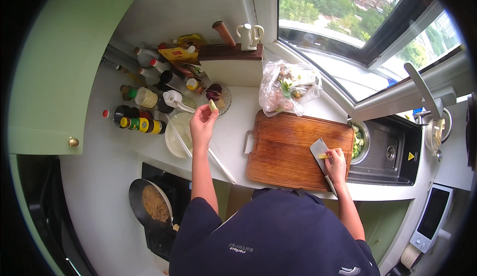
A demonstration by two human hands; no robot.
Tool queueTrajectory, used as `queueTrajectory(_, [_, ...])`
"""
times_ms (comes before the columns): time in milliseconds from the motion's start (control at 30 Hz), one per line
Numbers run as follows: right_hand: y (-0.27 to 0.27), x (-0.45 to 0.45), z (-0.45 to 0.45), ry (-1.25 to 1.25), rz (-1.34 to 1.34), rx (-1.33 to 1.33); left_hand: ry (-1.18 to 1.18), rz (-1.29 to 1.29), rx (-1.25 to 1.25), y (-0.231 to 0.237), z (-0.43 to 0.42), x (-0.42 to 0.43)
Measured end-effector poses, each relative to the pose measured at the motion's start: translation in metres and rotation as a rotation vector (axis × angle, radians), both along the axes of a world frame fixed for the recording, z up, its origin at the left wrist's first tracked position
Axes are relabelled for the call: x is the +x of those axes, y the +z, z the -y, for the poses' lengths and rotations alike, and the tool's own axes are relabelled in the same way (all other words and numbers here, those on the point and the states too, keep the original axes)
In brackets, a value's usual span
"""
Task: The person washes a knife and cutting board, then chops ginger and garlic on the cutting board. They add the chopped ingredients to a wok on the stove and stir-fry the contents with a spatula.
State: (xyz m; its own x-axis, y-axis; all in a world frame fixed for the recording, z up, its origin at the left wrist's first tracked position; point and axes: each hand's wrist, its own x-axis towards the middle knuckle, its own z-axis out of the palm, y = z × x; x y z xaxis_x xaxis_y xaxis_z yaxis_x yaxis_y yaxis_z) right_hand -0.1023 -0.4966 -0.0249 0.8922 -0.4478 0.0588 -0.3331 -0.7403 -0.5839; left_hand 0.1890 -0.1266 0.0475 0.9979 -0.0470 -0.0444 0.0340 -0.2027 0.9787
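My left hand (202, 123) is raised near the glass bowl (228, 99), pinching a small pale green-white vegetable piece (212, 105) between thumb and fingers. In that bowl lie a purple onion (214, 92) and a yellowish piece (220, 103), perhaps ginger. Over the right side of the wooden cutting board (287, 149), my right hand (336, 166) holds a small yellow piece (322, 156). Beneath it a kitchen cleaver (318, 147) lies on the board, its pale handle pointing toward me. Whether the hand touches the cleaver is unclear.
A plastic bag of scraps (290, 87) stands behind the board. A bowl of cut green vegetables (358, 141) sits at the edge of the sink (382, 164). To the left are a cream bowl (173, 136), several seasoning bottles (143, 125) and a frying pan of food (136, 197) on the stove.
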Motion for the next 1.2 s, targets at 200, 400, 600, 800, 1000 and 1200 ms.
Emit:
queueTrajectory(200, [-0.011, 0.014, -0.020, -0.018, -0.106, 0.420, -0.133, -0.405, -0.855, 0.025, 0.006, -0.031])
queueTrajectory(400, [-0.003, 0.025, -0.052, -0.032, -0.063, 0.280, -0.167, -0.498, -1.072, 0.043, 0.033, -0.053])
queueTrajectory(600, [0.006, -0.058, -0.012, -0.160, -0.128, -0.023, -0.236, -0.310, -0.556, 0.043, 0.053, -0.083])
queueTrajectory(800, [-0.017, -0.114, -0.007, -0.146, -0.326, -0.027, -0.690, -0.043, 0.216, 0.005, 0.133, -0.159])
queueTrajectory(1000, [0.028, -0.110, 0.010, -0.229, -0.470, 0.205, -0.774, 0.204, 0.379, -0.058, 0.195, -0.234])
queueTrajectory(1200, [0.051, -0.152, 0.036, -0.350, -0.009, 0.521, -0.770, 0.361, 0.490, -0.084, 0.245, -0.231])
